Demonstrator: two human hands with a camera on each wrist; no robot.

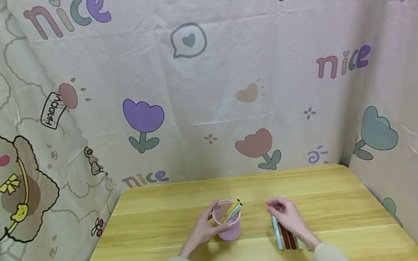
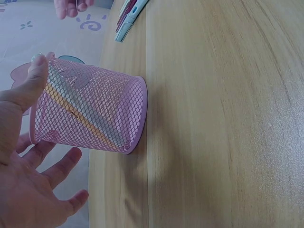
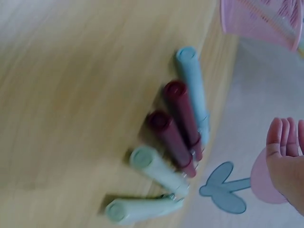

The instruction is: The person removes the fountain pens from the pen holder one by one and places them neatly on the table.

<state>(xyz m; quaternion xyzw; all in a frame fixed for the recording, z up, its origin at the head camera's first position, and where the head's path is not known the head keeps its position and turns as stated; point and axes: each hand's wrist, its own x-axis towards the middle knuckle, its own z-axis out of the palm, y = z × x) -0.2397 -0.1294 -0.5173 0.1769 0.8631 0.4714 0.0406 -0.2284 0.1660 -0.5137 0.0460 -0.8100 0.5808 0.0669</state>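
Note:
A pink mesh pen holder (image 1: 230, 232) stands upright on the table, with a yellow pen (image 1: 229, 211) and a pale green pen (image 1: 235, 211) leaning in it. My left hand (image 1: 204, 229) holds it by the rim, thumb on the near side and fingers round the far side; the lower fingers spread away from the mesh. Over the far ends of a row of pens hovers my right hand (image 1: 287, 215), its fingers loosely bent with nothing seen in them. That row has a light blue pen (image 3: 192, 80), two dark red pens (image 3: 172, 137) and two pale green pens (image 3: 159, 168).
The wooden table (image 1: 156, 210) ends at a back edge against a printed cloth (image 1: 194, 87), which also hangs along both sides. The pen row lies to the right of the pen holder, with bare wood between them.

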